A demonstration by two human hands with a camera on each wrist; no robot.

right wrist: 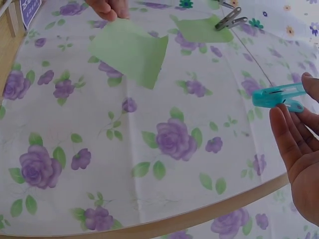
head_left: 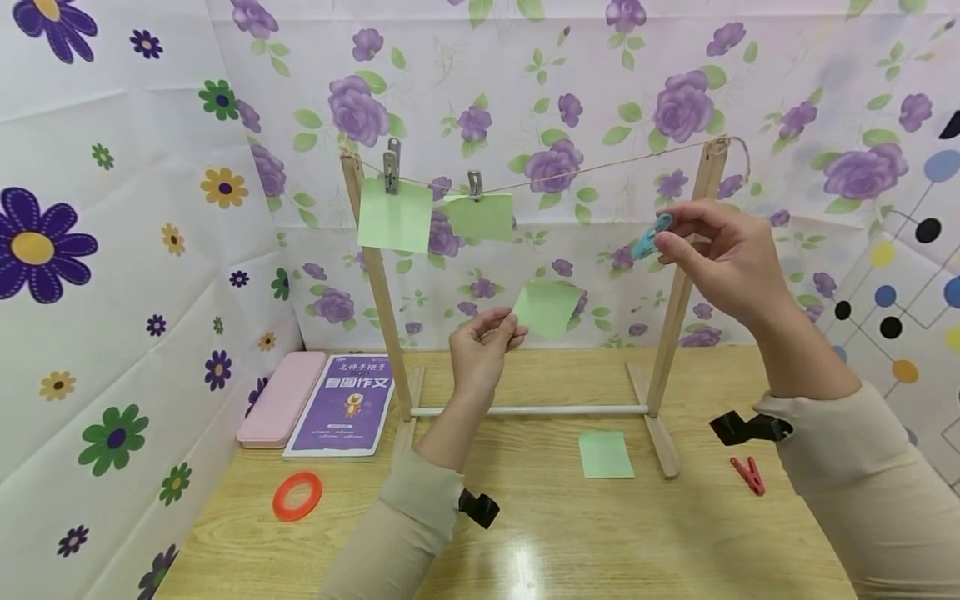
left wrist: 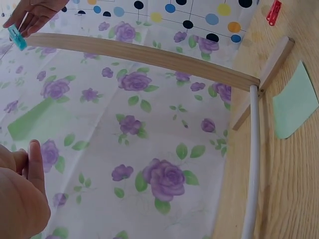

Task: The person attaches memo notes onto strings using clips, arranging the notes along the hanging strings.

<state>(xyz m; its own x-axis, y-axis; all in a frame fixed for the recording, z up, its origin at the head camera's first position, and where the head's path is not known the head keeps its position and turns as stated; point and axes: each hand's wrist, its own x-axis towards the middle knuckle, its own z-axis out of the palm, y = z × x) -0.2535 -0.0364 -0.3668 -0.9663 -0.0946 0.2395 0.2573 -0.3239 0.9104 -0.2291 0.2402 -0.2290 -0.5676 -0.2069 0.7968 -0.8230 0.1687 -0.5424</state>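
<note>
My left hand [head_left: 483,346] pinches a green sticky note [head_left: 547,308] by its left corner, below the string [head_left: 600,167] of a wooden frame. In my right hand [head_left: 723,254], near the frame's right post, a teal clothespin [head_left: 651,237] is held between thumb and fingers. The right wrist view shows the clothespin [right wrist: 279,94] apart from both the string and the note [right wrist: 132,52]. Two green notes, a left one [head_left: 395,217] and a right one [head_left: 483,218], hang from the string under metal clips [head_left: 392,171].
Another green note [head_left: 606,455] and a red clothespin [head_left: 747,475] lie on the table [head_left: 555,533]. At left are a pink case [head_left: 283,398], a purple book [head_left: 345,408] and a red tape roll [head_left: 297,497]. A white rod [head_left: 525,410] joins the frame's feet.
</note>
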